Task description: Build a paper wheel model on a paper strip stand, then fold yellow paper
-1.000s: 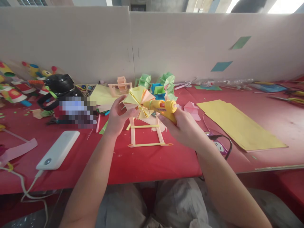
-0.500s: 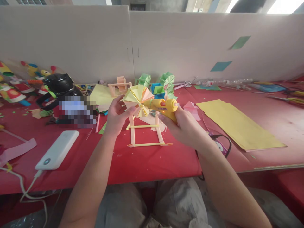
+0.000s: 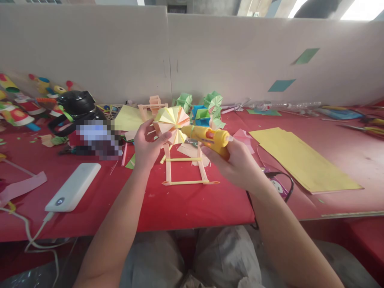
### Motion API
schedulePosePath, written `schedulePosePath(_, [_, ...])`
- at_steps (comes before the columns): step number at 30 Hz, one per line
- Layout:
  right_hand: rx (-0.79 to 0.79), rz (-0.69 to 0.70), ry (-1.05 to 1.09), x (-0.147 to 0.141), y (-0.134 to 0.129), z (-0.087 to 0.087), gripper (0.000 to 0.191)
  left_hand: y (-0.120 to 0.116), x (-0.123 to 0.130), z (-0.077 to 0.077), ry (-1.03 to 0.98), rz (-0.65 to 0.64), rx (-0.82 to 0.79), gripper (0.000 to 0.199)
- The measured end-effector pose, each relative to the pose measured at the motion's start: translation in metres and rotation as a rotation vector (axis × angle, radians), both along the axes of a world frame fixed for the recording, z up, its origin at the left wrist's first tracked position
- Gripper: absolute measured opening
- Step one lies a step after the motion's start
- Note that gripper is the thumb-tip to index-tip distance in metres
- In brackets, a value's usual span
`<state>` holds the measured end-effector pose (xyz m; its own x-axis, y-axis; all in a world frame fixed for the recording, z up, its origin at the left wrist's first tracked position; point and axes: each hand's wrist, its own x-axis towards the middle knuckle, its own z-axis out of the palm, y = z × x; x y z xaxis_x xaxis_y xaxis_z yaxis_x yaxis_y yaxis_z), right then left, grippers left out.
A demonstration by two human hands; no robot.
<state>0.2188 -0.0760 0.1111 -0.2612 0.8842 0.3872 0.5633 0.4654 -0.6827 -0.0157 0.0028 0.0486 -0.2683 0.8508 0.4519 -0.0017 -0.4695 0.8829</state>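
Note:
My left hand [image 3: 148,144] is closed around the side of a folded paper wheel [image 3: 171,122] in yellow and peach, held up above the table. In my right hand [image 3: 235,160] is a yellow hot glue gun [image 3: 207,137], its nozzle pointing left at the middle of the wheel. Whether the tip touches the paper I cannot tell. Below the wheel a frame of rolled paper sticks [image 3: 183,183] stands on the red table, its upper part hidden behind the wheel and the glue gun.
Green folded paper wheels [image 3: 213,102] and a blue and green one [image 3: 200,116] stand behind. Yellow paper sheets [image 3: 303,160] lie at right. At left are a white power bank [image 3: 73,188] with a cable and a black jug [image 3: 76,106]. A grey partition [image 3: 240,56] closes the back.
The glue gun's nozzle has drawn slightly back to the right and down from the wheel's centre. The wheel has shifted a little left; both hands keep their hold.

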Motion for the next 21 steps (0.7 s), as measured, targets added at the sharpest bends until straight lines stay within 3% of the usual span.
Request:
schedulePosePath(11, [0.143, -0.041, -0.262, -0.010, 0.002, -0.007, 0.023, -0.017, 0.012, 0.009, 0.116, 0.039, 0.011, 0.071])
schedulePosePath(21, [0.157, -0.081, -0.265, -0.008, 0.000, -0.008, 0.019, -0.020, 0.013, 0.012, 0.141, 0.013, 0.006, 0.073])
